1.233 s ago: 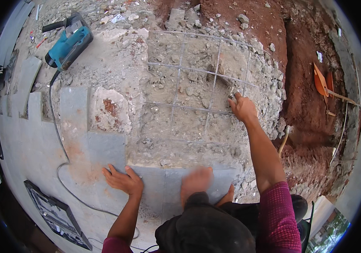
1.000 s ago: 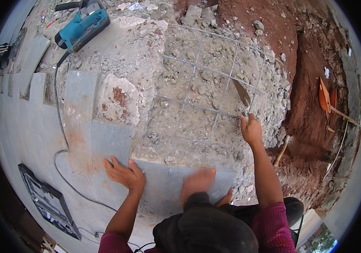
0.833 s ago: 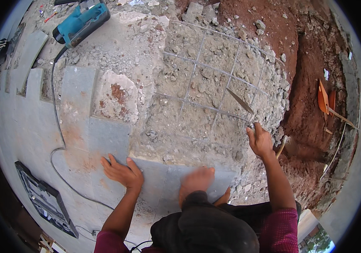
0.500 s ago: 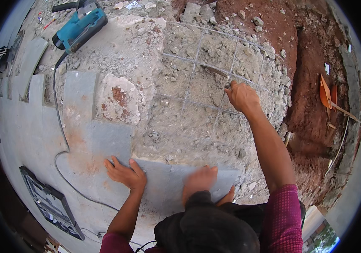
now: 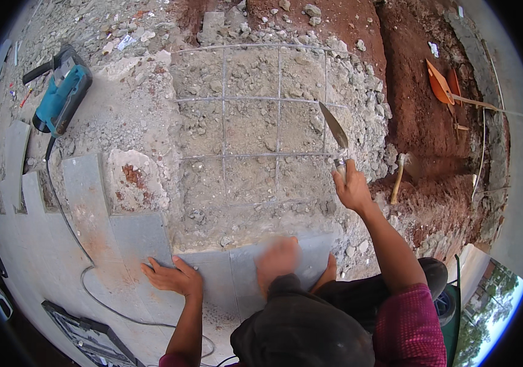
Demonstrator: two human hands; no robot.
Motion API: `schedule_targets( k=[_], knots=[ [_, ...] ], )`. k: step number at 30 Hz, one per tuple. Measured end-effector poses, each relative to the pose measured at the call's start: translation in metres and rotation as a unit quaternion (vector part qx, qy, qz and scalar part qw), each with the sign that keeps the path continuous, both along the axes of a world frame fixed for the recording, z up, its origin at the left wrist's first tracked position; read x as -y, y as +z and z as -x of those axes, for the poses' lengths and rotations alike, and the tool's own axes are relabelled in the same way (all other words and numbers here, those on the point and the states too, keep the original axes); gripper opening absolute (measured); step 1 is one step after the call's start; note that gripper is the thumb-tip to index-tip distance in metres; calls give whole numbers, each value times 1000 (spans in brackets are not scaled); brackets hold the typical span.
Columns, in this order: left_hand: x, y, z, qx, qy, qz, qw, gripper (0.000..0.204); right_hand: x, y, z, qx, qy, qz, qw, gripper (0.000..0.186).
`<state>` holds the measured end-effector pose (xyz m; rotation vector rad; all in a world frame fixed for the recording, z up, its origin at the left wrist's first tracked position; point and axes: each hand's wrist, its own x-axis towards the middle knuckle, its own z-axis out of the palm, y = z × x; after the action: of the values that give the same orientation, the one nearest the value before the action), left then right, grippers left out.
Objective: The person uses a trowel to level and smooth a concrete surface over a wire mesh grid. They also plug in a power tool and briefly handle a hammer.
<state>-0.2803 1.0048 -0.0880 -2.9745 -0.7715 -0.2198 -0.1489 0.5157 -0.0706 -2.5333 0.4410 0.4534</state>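
Observation:
My right hand [image 5: 353, 186] is closed around the handle of a pointed trowel [image 5: 333, 126], its blade aimed up and away over the right part of the rubble bed. Under the blade runs a grid of thin metal bars [image 5: 279, 98] laid across broken concrete and grit [image 5: 249, 125]. With fingers spread, my left hand [image 5: 176, 277] rests on the grey paving tiles [image 5: 209, 272] near their broken edge. My bare feet [image 5: 278, 260] stand on the tile next to it; the nearer one is blurred.
A blue power tool [image 5: 64, 95] lies at far left, its cable [image 5: 84, 244] winding over the tiles. An open dark tool case [image 5: 87, 333] sits lower left. To the right, a reddish soil trench [image 5: 414, 104] holds an orange-bladed tool [image 5: 438, 82] and a wooden handle [image 5: 398, 177].
The trowel has lifted off the rubble and turned, its blade now showing and pointing away. My view has shifted to the right. The left hand stays on the tiles.

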Motion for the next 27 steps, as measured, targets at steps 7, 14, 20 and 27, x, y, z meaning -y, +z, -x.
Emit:
schedule_targets(
  k=[7, 14, 20, 27],
  knots=[
    [-1, -6, 0, 8, -10, -17, 1000, 72, -60, -38, -28, -12, -126, -108, 986, 40],
    [1, -3, 1, 21, -14, -41, 999, 71, -100, -32, -43, 34, -449, -292, 844, 35],
    [-4, 0, 1, 21, -6, -25, 999, 71, -15, 7, -1, 29, -342, -277, 897, 34],
    [-2, 3, -1, 49, -44, 3, 998, 63, 47, 8, 17, 37, -87, -1, 996, 32]
  ],
)
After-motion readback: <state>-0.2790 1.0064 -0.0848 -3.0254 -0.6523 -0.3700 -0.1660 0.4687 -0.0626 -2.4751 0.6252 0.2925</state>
